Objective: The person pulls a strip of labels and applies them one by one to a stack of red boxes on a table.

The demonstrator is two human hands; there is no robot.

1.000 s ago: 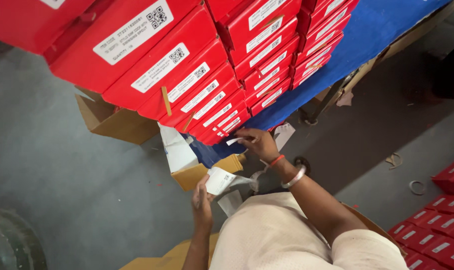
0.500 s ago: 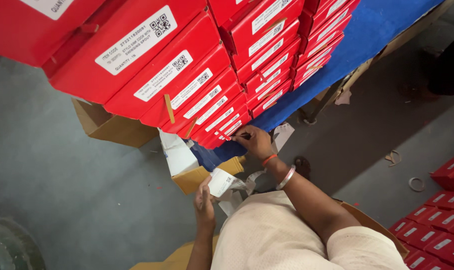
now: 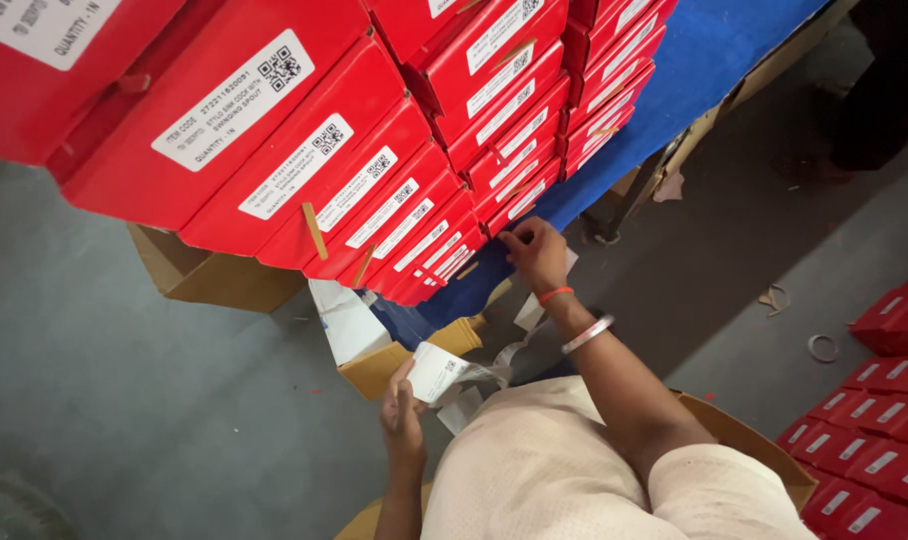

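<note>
Here the right hand [image 3: 536,252] reaches out to the low end of the stack of red boxes [image 3: 414,190], its fingertips curled against the end face of one of the bottom boxes, just where the stack meets the blue cloth [image 3: 714,50] it stands on. Whether the fingers pinch anything there is too small to tell; they are bent, not spread. Nearer the body, the left hand [image 3: 402,420] is closed on a white label sheet [image 3: 442,372], gripping it by its lower edge, with the paper standing up and to the right of the thumb. The right wrist wears an orange band [image 3: 555,295] and a pale bangle [image 3: 587,334].

The boxes lie on their sides in several rows, each end carrying a white sticker. Under the stack to the left sits a brown carton [image 3: 214,275], and a smaller open carton [image 3: 394,365] lies just beyond the label sheet. More red boxes [image 3: 874,450] are laid out on the grey floor at the right.
</note>
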